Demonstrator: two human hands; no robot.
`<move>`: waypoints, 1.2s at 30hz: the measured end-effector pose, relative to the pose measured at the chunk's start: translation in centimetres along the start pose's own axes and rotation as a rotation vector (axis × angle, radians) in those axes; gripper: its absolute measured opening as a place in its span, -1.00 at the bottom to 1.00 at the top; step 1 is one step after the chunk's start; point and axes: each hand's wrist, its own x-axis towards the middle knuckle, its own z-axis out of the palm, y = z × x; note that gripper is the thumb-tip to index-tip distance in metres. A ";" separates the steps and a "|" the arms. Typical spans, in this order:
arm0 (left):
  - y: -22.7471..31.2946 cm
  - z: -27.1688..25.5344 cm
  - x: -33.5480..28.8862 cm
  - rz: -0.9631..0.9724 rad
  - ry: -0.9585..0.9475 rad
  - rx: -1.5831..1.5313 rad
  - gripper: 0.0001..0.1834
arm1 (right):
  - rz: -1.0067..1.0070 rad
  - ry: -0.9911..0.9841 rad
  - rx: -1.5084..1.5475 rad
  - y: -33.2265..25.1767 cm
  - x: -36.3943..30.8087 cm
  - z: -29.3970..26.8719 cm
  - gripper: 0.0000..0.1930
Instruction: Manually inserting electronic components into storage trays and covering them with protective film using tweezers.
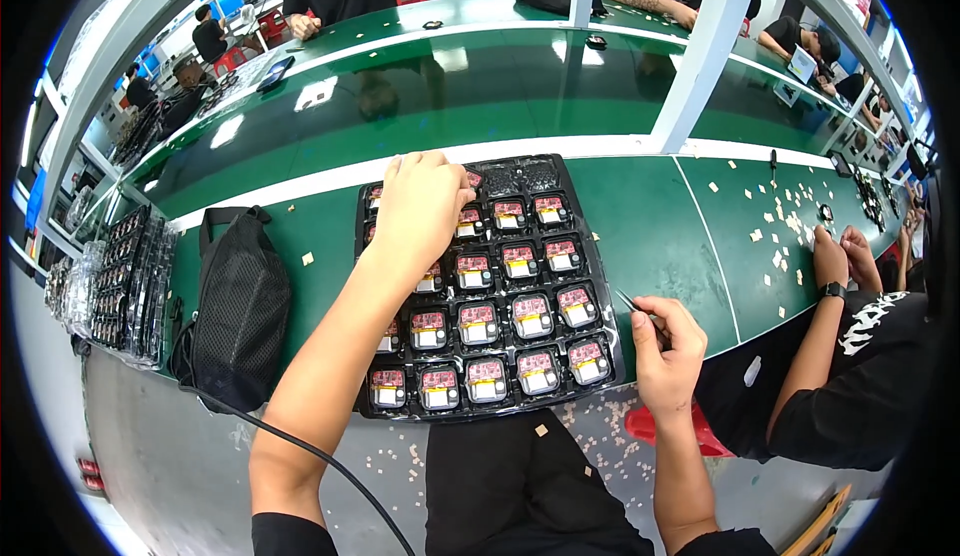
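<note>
A black plastic tray (612, 341) with rows of compartments lies before me, overhanging the green table's near edge. Small square electronic modules (485, 380) with red circuit boards, white blocks and yellow strips fill most compartments; the far right ones hold none. My left hand (420, 206) reaches over the tray's far left part, fingers curled down beside a red-topped module (473, 179) in the back row. Its fingertips are partly hidden, so what they hold cannot be made out. Right of the tray, my right hand (668, 351) pinches tweezers (627, 300), tip pointing up and left.
A black mesh bag (240, 306) sits left of the tray, with a black cable (330, 461) running past my left forearm. Stacked trays (125, 276) stand farther left. At right, a co-worker's hands (845, 256) work near scattered small tan pieces (790, 221). A white post (705, 56) rises beyond the tray.
</note>
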 end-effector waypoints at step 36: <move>0.1 0.4 0.8 0.119 -0.121 -0.075 -0.73 | -0.019 -0.027 -0.006 -0.5 0.0 0.1 -0.90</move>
